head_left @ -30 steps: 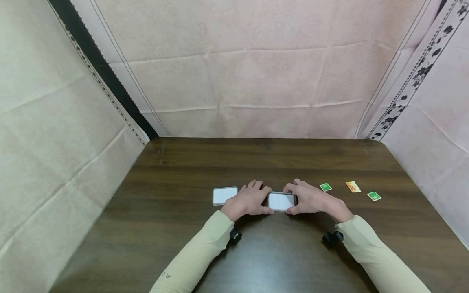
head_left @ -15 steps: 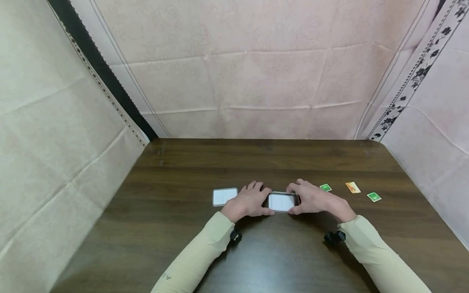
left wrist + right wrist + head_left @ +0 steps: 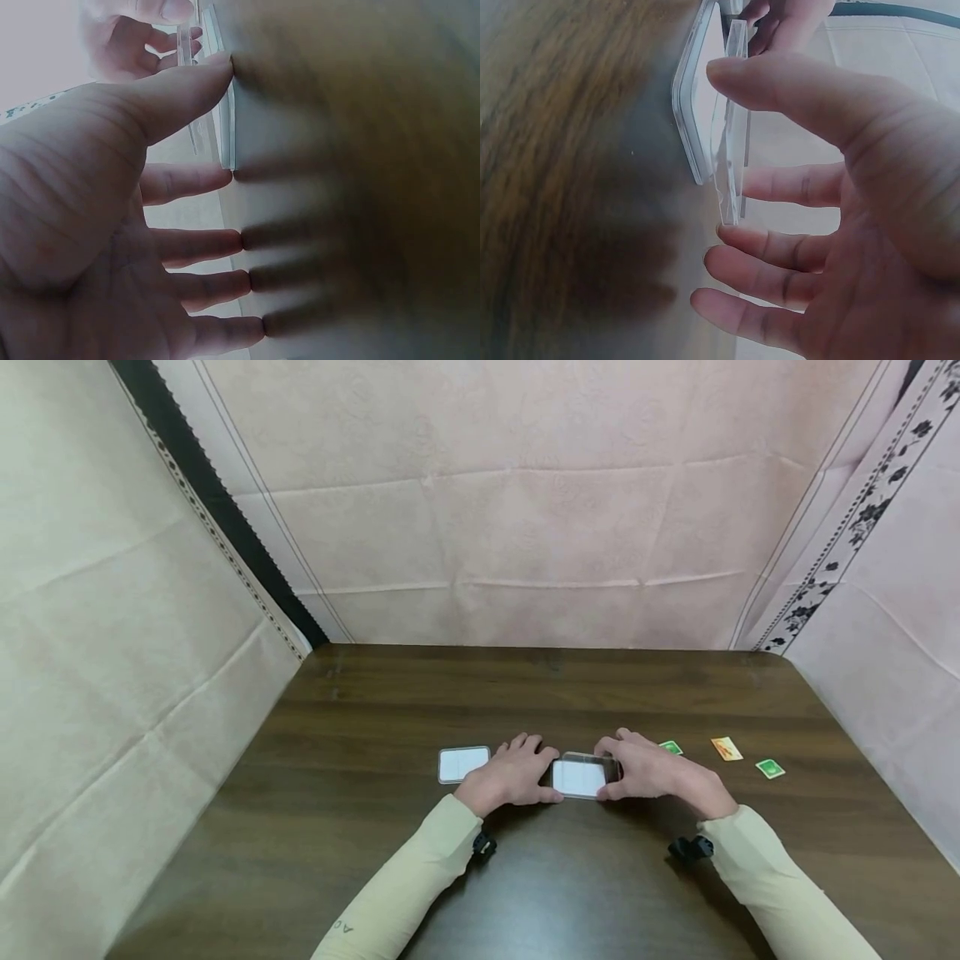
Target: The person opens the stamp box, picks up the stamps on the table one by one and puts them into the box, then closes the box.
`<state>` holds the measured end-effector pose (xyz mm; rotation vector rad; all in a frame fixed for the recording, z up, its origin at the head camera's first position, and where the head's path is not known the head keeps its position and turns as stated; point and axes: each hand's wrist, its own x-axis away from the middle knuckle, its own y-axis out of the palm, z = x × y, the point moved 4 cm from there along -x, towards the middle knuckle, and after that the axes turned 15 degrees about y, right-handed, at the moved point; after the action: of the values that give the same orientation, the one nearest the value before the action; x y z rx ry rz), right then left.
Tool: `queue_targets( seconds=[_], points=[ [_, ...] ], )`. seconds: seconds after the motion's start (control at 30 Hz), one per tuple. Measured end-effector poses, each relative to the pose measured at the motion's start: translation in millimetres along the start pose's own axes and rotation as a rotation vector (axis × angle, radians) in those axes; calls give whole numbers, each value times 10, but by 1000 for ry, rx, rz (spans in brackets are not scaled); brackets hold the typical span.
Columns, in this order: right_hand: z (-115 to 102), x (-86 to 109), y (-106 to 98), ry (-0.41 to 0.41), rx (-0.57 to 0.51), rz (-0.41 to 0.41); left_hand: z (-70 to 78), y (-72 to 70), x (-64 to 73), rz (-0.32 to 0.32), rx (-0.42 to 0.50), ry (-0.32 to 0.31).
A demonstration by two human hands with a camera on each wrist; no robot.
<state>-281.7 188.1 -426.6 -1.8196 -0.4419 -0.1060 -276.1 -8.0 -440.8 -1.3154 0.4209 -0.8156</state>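
Where the right hand (image 3: 654,770) holds the clear lid (image 3: 736,150), the case (image 3: 685,112) shows white.

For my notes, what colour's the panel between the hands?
The panel is white, clearest in the head view.

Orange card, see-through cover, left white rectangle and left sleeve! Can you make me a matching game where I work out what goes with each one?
Things:
1. orange card
2. see-through cover
3. left white rectangle
4. left sleeve

Places and colours:
A. gripped by the right hand
B. pale yellow-green
C. between two green cards
D. on the table, left of the left hand's fingers

Right pairs: 1-C, 2-A, 3-D, 4-B
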Motion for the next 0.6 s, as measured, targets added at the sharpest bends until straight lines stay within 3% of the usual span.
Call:
queue_targets(
  seconds=[0.6],
  points=[
    [34, -12, -94, 42, -14, 32, -10, 2, 13, 19, 3, 6]
  ],
)
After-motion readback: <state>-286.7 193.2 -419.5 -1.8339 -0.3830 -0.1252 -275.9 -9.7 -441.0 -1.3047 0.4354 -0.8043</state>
